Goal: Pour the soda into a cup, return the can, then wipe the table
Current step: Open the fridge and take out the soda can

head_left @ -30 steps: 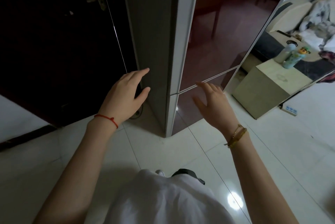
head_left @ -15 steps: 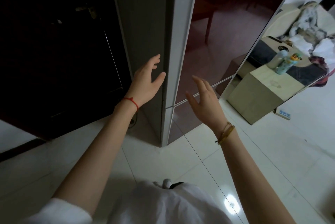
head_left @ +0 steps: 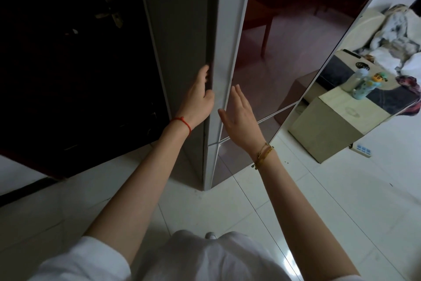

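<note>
Two bare hands are up at the tall glossy maroon refrigerator door, and both have climbed since a second ago, when they hovered lower near the door seam. Our left hand now has its fingers hooked into the dark gap along the door's left edge, curled on the pale silver door frame strip; earlier they were spread and clear of it. Our right hand stays flat and open, fingers straight, just beside the glass front; we cannot tell if it touches. We judge this as the start of pulling the door open to fetch the soda. No can, cup or cloth is in view; the can is presumably inside, hidden, so pouring, returning and wiping are all still to do.

Materials: the door face is smooth mirror-like glass reflecting a wooden chair, with a thin silver line dividing upper and lower doors. The fridge side panel is matte grey. A dark wooden door stands left. The floor is shiny white tile. Far right, a beige boxy stand carries a pastel bottle, rumpled fabric behind it.
</note>
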Demonstrator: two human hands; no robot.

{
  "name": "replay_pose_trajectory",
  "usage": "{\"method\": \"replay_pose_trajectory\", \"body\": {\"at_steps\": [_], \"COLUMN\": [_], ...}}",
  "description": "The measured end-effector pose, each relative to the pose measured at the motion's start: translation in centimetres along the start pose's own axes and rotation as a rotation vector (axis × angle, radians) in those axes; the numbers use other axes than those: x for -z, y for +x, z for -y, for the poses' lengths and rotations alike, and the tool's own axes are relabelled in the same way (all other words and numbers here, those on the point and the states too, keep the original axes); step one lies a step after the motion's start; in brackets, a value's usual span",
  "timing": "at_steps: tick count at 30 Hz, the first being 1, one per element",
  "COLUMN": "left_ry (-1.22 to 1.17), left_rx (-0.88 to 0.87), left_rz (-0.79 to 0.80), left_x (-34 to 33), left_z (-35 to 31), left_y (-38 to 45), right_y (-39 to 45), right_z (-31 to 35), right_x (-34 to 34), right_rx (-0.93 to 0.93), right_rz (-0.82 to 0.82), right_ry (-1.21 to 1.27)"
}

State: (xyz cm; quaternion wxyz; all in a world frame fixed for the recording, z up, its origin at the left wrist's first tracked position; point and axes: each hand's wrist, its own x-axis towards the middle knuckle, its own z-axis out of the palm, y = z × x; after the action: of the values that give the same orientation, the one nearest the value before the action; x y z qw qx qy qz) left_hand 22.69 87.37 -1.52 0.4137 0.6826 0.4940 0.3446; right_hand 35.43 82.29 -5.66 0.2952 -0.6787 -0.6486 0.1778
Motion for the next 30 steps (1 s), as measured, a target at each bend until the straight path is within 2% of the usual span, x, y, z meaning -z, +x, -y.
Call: {"method": "replay_pose_trajectory", "body": {"at_steps": [12,19,23,30], "left_ry": [-0.02,-0.012,0.183,0.3], "left_rx": [-0.034,-0.284,-0.531,-0.76], "left_rz": [-0.012,0.005,-0.034,-0.004], "left_x": [-0.5,-2.9,-4.9,-8.6], "left_z": [0.0,-0.9,-0.9,-2.1], "left_y": [-1.1,-4.8,-6.0,-7.3], "right_y": [0.0,-5.8,-8.1,-10.7], "right_z": [-1.3,-1.9,-2.8,-5.1], "right_x": [-1.4,-1.0,0.2,3.3], "right_rx": [-0.024,-0.113,-0.136,-0.157], "right_rz": [-0.045,-0.312,-0.475,-0.695], "right_ry": [0.015,0.025,0.023,-0.071]}}
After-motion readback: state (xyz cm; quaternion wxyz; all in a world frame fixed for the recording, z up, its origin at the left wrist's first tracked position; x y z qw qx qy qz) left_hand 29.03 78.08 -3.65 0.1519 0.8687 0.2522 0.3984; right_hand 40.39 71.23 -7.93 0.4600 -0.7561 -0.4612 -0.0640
